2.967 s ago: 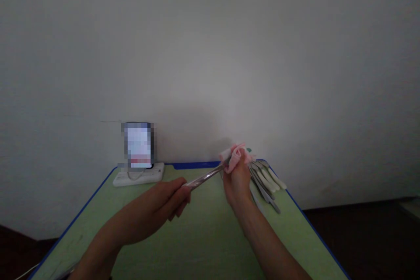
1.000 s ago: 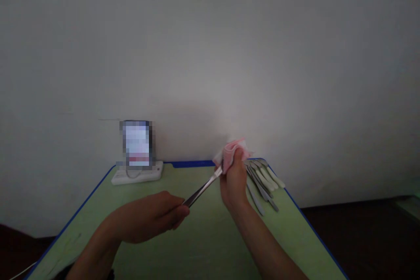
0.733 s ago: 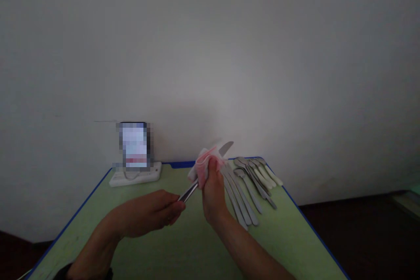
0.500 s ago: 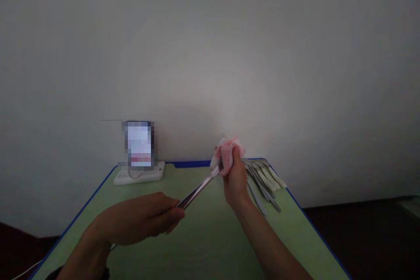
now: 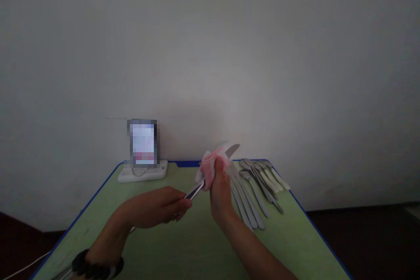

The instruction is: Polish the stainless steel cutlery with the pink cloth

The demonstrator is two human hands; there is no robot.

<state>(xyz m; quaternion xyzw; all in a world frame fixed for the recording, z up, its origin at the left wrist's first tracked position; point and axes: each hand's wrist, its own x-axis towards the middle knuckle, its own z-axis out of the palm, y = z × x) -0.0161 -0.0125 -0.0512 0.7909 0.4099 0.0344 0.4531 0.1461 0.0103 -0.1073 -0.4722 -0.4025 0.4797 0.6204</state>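
Observation:
My left hand (image 5: pixel 157 208) is closed on the handle end of a metal table knife (image 5: pixel 196 190), which slants up and to the right. In my right hand (image 5: pixel 220 194) is a pink and white cloth (image 5: pixel 209 168), folded around the middle of the knife. Past the cloth, the rounded blade tip sticks out. Right of my right hand, several metal knives (image 5: pixel 248 208) lie side by side, partly hidden by that hand. Beside them rest several spoons, the nearest a metal spoon (image 5: pixel 251 183), and some pieces with pale handles (image 5: pixel 274 183).
At the table's back left, a device with a lit, blurred screen (image 5: pixel 143 142) stands on a white power strip (image 5: pixel 143 171). The green table (image 5: pixel 183 253) has a blue edge and meets a plain wall (image 5: pixel 210 52). Metal cutlery (image 5: pixel 64 274) shows partly by my left wrist.
My right hand and the cloth have slid down the knife toward my left hand, baring the blade tip. More of the knives on the right now show. The view has shifted slightly.

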